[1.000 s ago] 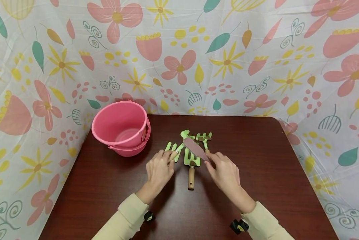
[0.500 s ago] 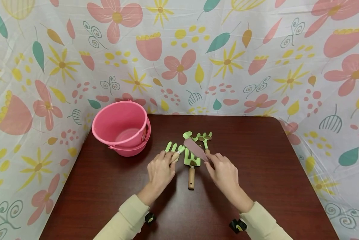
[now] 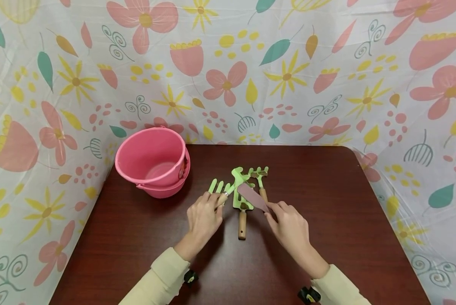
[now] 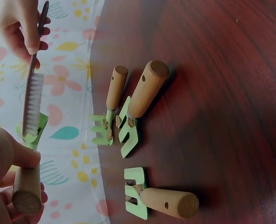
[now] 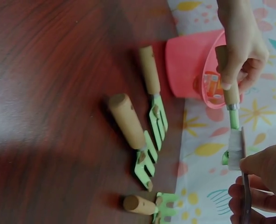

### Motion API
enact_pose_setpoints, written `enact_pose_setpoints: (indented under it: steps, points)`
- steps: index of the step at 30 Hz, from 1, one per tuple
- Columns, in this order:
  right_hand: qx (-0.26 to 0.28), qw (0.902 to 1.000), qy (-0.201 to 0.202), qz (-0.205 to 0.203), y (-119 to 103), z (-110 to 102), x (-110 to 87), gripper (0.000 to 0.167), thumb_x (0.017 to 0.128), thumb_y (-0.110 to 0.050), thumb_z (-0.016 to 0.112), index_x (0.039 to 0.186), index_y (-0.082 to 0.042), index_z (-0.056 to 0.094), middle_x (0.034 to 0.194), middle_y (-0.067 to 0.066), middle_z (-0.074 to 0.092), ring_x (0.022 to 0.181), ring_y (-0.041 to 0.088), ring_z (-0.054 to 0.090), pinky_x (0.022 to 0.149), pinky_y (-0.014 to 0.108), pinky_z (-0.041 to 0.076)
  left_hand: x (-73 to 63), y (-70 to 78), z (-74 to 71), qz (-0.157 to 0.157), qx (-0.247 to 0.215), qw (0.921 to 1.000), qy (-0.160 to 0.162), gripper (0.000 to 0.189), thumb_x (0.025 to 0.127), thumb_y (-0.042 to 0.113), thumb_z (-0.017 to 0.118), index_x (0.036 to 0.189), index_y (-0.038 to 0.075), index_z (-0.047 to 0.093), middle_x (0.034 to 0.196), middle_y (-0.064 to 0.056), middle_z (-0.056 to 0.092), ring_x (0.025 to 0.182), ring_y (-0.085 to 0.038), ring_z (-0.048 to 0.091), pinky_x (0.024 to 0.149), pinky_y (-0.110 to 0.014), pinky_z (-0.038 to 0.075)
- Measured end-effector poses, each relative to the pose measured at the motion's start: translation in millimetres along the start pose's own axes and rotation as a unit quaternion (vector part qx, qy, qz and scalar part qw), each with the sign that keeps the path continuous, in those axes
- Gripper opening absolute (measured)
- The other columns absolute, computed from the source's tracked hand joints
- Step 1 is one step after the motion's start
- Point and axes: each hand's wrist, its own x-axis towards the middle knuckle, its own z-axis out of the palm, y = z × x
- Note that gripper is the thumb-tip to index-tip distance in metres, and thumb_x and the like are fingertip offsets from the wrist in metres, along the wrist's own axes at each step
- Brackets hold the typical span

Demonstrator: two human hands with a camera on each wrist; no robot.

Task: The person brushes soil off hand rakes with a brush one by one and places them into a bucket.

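My left hand (image 3: 204, 216) grips the wooden handle of a small green garden hand hoe (image 3: 237, 173), held raised above the table. In my right hand (image 3: 291, 226) is a brush (image 3: 252, 196) with a flat mauve back. Its white bristles (image 4: 34, 100) rest against the green metal of the hoe, close to the handle end in the right wrist view. Below lie a green hand fork (image 3: 242, 224) with a wooden handle, a second fork (image 3: 214, 186) partly behind my left hand, and a small rake (image 3: 260, 174). Brown clumps cling to these tools.
A pink bucket (image 3: 151, 184) stands at the back left of the dark wooden table (image 3: 327, 190). A flowered cloth (image 3: 228, 55) hangs behind the table and at both sides.
My right hand and the brush have shifted slightly right and down, along the hoe's head. My left hand moved only a little and still holds the hoe. The tools on the table stay put.
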Motion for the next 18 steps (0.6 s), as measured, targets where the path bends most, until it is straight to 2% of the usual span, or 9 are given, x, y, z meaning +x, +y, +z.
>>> enact_pose_setpoints:
  steps: [8, 18]
  points:
    - [-0.013, 0.9997, 0.008, -0.02, 11.1, -0.2, -12.9, 0.027, 0.07, -0.017, 0.077, 0.097, -0.012, 0.07, 0.076, 0.001, 0.062, 0.058, 0.017, 0.054, 0.041, 0.028, 0.039, -8.2, 0.0, 3.8, 0.008, 0.0, 1.0, 0.0, 0.031, 0.063, 0.018, 0.078, 0.092, 0.017, 0.069, 0.071, 0.001, 0.056, 0.056, -0.019, 0.055, 0.042, -0.034, 0.04]
    - [-0.018, 0.9997, 0.005, -0.019, 21.8, 2.0, -31.3, 0.025, 0.07, -0.017, 0.076, 0.094, -0.011, 0.07, 0.077, 0.001, 0.063, 0.06, 0.021, 0.057, 0.043, 0.034, 0.044, -24.3, 2.1, 8.7, -0.011, -0.012, 0.9996, -0.023, 0.03, 0.063, 0.022, 0.08, 0.091, 0.016, 0.069, 0.068, 0.002, 0.053, 0.053, -0.016, 0.053, 0.041, -0.03, 0.038]
